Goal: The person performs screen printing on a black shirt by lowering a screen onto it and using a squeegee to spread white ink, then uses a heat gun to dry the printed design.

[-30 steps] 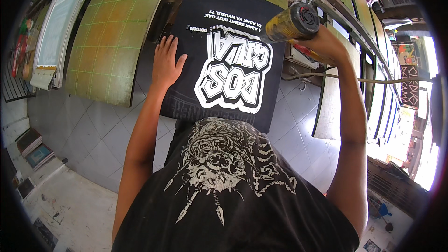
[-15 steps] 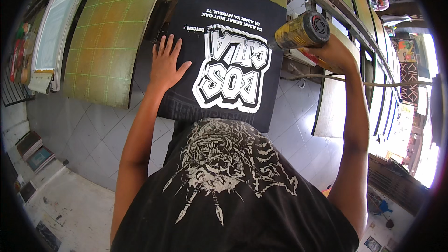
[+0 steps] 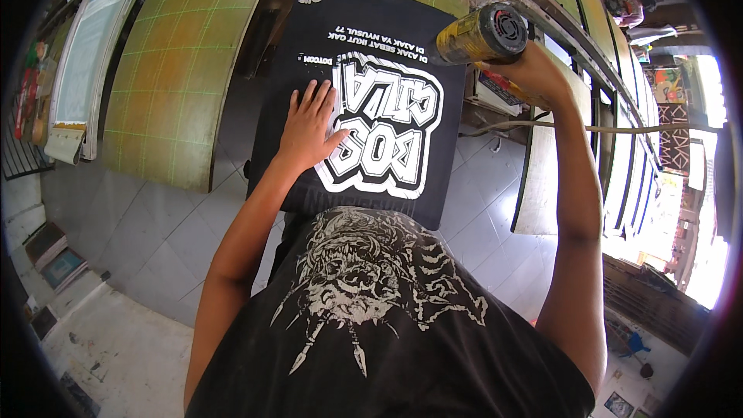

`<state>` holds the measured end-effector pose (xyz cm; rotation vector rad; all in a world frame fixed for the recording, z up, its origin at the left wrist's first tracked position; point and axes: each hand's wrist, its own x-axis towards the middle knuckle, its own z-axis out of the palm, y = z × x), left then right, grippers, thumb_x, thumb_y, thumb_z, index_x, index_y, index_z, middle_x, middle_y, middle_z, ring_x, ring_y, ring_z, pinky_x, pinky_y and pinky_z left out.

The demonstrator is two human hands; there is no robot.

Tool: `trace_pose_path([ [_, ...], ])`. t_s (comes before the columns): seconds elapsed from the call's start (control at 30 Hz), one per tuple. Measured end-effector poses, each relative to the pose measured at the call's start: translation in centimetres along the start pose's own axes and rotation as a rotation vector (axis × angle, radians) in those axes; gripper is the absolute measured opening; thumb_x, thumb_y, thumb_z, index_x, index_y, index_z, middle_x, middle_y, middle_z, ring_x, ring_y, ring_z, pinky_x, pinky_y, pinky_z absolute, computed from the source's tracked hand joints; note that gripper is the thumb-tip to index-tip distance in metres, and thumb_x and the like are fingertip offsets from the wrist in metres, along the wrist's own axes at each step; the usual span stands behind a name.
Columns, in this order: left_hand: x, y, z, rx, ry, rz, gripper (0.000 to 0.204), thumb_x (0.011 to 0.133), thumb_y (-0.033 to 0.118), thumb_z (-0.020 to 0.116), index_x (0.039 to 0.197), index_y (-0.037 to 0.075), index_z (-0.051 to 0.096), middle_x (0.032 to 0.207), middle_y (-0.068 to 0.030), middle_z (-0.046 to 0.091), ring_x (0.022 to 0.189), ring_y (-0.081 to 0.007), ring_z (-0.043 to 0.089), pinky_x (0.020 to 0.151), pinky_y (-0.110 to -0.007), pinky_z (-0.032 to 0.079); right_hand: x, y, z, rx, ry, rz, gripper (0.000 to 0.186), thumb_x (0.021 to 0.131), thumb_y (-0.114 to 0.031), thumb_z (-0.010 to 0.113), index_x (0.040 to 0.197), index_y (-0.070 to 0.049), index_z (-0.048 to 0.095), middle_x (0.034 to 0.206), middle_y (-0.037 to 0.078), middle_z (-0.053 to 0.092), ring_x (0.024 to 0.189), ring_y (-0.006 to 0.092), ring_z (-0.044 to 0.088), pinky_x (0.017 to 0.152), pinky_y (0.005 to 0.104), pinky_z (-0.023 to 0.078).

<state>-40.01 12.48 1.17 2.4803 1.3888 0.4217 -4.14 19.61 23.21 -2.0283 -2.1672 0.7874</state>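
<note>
A black T-shirt [image 3: 282, 139] with a large white print lies flat over a board in front of me. My left hand [image 3: 311, 128] rests on it with the fingers stretched out, at the left edge of the print. In my right hand [image 3: 538, 77] is a yellow and black heat gun [image 3: 476, 35], held by its handle. The gun's body is over the shirt's right edge, its front end pointing left above the print. A cable [image 3: 619, 130] runs off to the right from near that hand.
Left of the shirt stands a greenish board [image 3: 178, 70] with grid lines, and beyond it a framed screen [image 3: 94, 54]. More boards [image 3: 546, 178] line the right side along a metal rail [image 3: 534, 4]. Grey floor tiles [image 3: 147, 217] show below.
My left hand has slid right and a little nearer, from the bare cloth onto the print's edge. The heat gun has moved left, farther over the shirt.
</note>
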Motion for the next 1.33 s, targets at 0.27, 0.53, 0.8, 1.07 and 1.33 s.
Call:
trace_pose_path([
  [0.27,-0.8,1.0,0.0,0.050,-0.042,-0.018,0.081,0.090,0.050,0.060,0.149,0.000,0.035,0.157,-0.0177,0.032,0.147,-0.0365,0.025,0.117,-0.060,0.016,2.0,-0.7,-0.4,0.050,-0.070,0.050,0.043,0.082,-0.026,0.079,0.120,-0.010,0.068,0.107,0.010,0.073,0.096,0.0189,0.067,0.092,0.0344,0.051],
  [0.53,-1.4,2.5,0.7,0.059,-0.066,-0.034,0.083,0.092,0.054,0.056,0.151,0.001,0.031,0.159,-0.0163,0.029,0.149,-0.0353,0.021,0.118,-0.060,0.012,3.2,0.5,-0.5,0.007,-0.031,-0.068,0.047,0.081,-0.027,0.080,0.123,-0.010,0.067,0.110,0.010,0.072,0.097,0.0192,0.066,0.093,0.0349,0.051],
  [0.8,-1.3,2.7,0.5,0.038,-0.076,-0.050,0.087,0.091,0.058,0.054,0.151,0.000,0.031,0.159,-0.0181,0.028,0.149,-0.0361,0.019,0.118,-0.060,0.011,2.9,0.2,-0.7,0.050,-0.061,0.004,0.043,0.081,-0.020,0.079,0.119,-0.004,0.067,0.107,0.011,0.072,0.095,0.0187,0.066,0.090,0.0341,0.051],
  [1.07,-1.4,2.4,0.5,-0.021,-0.021,-0.046,0.089,0.090,0.059,0.056,0.150,-0.002,0.032,0.157,-0.0210,0.029,0.149,-0.0380,0.020,0.118,-0.060,0.014,3.1,0.0,-0.4,0.008,-0.051,-0.038,0.045,0.079,-0.016,0.080,0.120,-0.002,0.066,0.113,0.012,0.071,0.101,0.0194,0.067,0.094,0.0343,0.050],
  [1.33,-1.6,2.2,0.5,-0.106,0.040,-0.044,0.088,0.090,0.057,0.057,0.150,-0.002,0.031,0.157,-0.0225,0.029,0.148,-0.0401,0.022,0.118,-0.059,0.014,2.6,-2.1,-0.9,-0.021,-0.090,0.022,0.048,0.079,-0.016,0.080,0.124,-0.006,0.066,0.116,0.013,0.071,0.109,0.0200,0.066,0.099,0.0347,0.049],
])
